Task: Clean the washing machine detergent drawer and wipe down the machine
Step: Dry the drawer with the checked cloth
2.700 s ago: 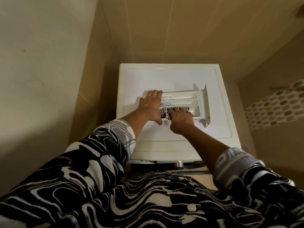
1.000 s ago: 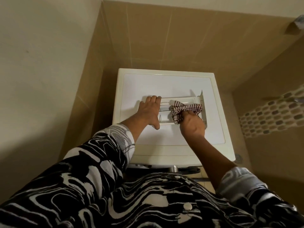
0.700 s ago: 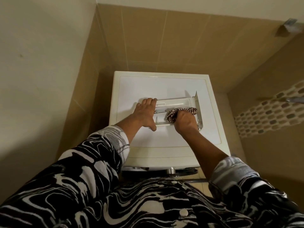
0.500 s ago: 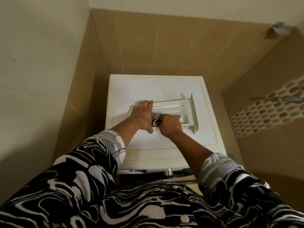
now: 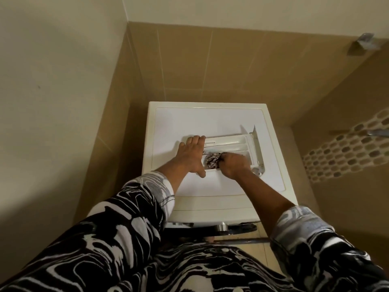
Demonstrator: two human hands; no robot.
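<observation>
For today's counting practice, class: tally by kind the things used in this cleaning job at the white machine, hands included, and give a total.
Washing machine: 1
Detergent drawer: 1
Checked cloth: 1
Hands: 2, the left hand flat on the drawer's end, the right hand gripping the cloth
Total: 5

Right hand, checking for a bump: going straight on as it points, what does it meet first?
Probably the left hand, just beyond the cloth the right hand grips; depth is unclear.
</observation>
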